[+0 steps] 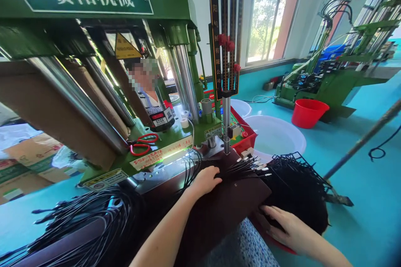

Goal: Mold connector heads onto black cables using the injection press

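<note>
My left hand (205,181) lies over the dark brown board (232,208), its fingers curled around thin black cables. Just to its right, a bundle of black cables (242,167) with white and metal tips is spread on the board. At the board's right edge is my right hand (290,229), fingers loosely stretched and partly in shadow beneath the edge; nothing shows in them. Beyond that hand sits a large heap of black moulded strips (297,192). More black cables (90,212) hang in loops at the left.
A green press (175,33) with steel columns stands in front, red-handled scissors (144,144) on its bed. Behind the board are a red control box (247,137) and a white tub (278,133). A red bucket (308,112) and another green machine (338,87) stand farther right. A person appears behind the press.
</note>
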Demonstrator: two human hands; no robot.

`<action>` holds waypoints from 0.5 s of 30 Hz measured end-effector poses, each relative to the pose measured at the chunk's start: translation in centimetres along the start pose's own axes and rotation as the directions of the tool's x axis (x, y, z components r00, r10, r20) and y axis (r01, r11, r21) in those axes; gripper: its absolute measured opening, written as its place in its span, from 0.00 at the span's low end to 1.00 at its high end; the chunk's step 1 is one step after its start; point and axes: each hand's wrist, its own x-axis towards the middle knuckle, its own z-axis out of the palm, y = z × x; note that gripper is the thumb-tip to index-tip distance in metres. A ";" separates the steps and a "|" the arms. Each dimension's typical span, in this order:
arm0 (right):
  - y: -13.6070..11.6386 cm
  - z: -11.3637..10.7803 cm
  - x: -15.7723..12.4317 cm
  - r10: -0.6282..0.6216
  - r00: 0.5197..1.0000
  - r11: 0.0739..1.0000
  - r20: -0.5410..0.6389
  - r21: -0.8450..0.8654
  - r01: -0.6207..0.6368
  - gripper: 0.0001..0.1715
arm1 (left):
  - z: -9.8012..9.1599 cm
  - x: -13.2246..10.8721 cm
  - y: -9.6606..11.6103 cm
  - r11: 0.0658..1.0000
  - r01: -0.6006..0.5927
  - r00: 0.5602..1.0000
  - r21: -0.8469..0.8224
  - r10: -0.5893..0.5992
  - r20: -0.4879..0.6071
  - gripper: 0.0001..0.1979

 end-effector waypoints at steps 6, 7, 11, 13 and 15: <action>-6.1 -2.6 1.2 -0.094 0.995 0.954 -0.028 0.282 0.098 0.17 | -1.9 -1.5 -1.3 0.805 -0.105 0.983 -0.583 -0.007 -0.186 0.08; -6.9 -2.6 1.9 -0.108 0.993 0.916 -0.044 0.383 0.117 0.15 | -2.3 -2.0 -1.4 0.744 -0.119 0.984 -0.657 0.000 -0.178 0.09; -9.9 -1.7 6.0 -0.151 0.981 0.531 -0.124 0.827 0.186 0.14 | -4.1 -3.6 -1.4 0.571 -0.107 0.990 -0.814 -0.012 -0.138 0.12; -11.4 -1.6 8.4 -0.146 0.976 0.297 -0.160 0.934 0.197 0.15 | -4.5 -4.1 -1.2 0.545 -0.109 0.990 -0.831 -0.011 -0.138 0.13; -12.6 -2.0 10.6 -0.148 0.962 0.121 -0.230 0.961 0.248 0.21 | -4.4 -4.3 -1.0 0.543 -0.110 0.992 -0.832 0.011 -0.124 0.14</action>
